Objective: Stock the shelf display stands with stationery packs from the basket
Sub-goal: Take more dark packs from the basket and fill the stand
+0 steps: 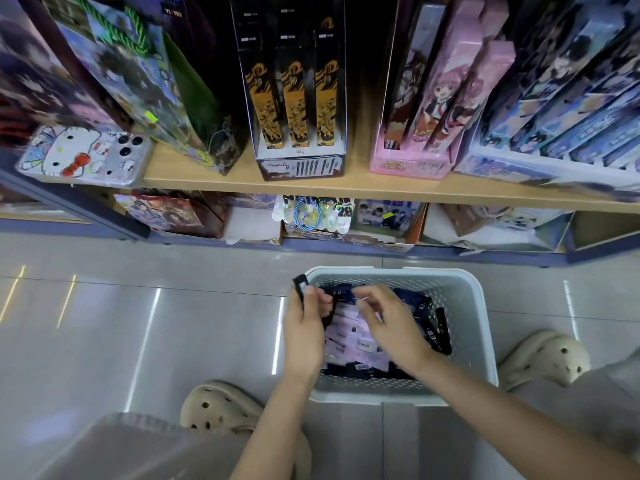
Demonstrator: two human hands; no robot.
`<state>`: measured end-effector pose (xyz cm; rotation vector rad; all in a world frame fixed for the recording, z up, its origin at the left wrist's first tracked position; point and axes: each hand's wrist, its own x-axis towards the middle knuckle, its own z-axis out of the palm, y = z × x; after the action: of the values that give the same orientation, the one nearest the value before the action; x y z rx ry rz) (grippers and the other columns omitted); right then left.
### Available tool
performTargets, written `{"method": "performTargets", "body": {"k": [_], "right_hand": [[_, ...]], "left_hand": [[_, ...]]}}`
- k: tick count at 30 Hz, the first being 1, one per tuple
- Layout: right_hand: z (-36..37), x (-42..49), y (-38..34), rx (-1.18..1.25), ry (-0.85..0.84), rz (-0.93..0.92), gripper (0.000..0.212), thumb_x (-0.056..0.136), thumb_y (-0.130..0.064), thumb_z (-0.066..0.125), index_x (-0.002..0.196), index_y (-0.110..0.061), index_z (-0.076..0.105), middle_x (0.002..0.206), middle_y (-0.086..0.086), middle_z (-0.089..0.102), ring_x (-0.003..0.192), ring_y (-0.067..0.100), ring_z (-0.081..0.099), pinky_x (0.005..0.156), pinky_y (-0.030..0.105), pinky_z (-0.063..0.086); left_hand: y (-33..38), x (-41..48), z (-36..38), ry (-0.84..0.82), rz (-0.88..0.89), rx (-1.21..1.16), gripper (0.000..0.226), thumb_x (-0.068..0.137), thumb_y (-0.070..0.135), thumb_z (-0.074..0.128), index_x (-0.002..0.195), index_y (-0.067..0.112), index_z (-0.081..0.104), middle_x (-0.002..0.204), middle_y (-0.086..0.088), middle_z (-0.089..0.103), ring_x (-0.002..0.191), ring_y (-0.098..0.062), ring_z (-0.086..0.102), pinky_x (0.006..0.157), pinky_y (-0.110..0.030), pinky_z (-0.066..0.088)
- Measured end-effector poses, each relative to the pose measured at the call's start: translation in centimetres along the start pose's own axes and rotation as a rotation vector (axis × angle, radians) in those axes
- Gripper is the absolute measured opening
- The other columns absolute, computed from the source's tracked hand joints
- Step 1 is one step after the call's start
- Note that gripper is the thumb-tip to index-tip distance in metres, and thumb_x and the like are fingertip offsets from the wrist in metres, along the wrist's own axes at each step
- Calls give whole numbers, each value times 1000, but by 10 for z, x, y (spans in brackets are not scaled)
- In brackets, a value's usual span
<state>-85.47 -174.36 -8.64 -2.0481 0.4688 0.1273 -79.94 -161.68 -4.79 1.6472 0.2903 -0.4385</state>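
Gathering packs over the basket
A dark pack (300,285) is clamped by the fingers of the left hand (304,327); loose packs (349,337) lie under the curled fingers of the right hand (391,323), inside the basket (479,306). Stack each squarely against the held one. Blur hides whether the right fingers pinch anything.
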Motion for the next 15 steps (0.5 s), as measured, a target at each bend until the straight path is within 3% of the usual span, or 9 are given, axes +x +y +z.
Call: {"method": "performTargets", "body": {"k": [3,6,10,15], "right_hand": [[2,19,40,-182,-180,184,34,95,-13,55,128,-9,51,129,6,53,108,16,56,97,27,44],[12,29,55,-281,-298,276,42,96,-19,54,136,-9,44,134,8,40,93,22,59,93,35,45],[26,31,50,-342,-280,172,47,91,-22,62,134,-10,45,131,7,38,102,24,58,93,32,44],[44,19,52,-369,-222,98,55,89,-25,64,138,-11,43,132,5,41,124,19,42,101,26,35]], "left_hand": [[-2,9,-11,7,-21,-14,26,103,15,33,82,15,48,66,-1,55,49,-11,49,58,-23,44],[-6,12,-16,37,-57,-10,23,103,14,33,85,16,47,67,-2,54,41,-5,43,46,-16,38],[-13,12,-19,51,-82,-13,23,104,14,32,87,15,48,67,-3,55,41,-4,42,45,-15,38],[-18,10,-19,56,-99,-20,22,104,14,33,89,15,49,67,-2,54,41,-2,42,46,-14,39]]}}
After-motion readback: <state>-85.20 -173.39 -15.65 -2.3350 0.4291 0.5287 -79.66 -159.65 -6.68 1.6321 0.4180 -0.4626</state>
